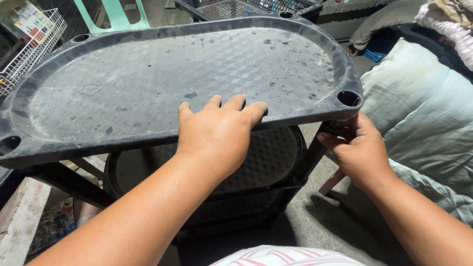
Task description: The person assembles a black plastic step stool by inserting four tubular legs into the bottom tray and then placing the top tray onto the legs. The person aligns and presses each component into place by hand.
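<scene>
A black plastic shelf tray [148, 74], oval and dusty with a diamond-patterned surface, fills the upper view as the top tier of a rack. My left hand [219, 133] lies flat over its near rim, fingers spread on the tray surface. My right hand [358, 150] is closed around the black corner post [309, 157] just under the tray's right corner socket hole [349, 98]. A lower black shelf tray [266, 157] shows beneath.
Pale green cushions [423, 113] lie at the right. A white wire basket [29, 44] stands at the far left, a green plastic chair [116, 15] behind. Concrete floor [315, 221] shows below. Another black post [64, 182] slants at lower left.
</scene>
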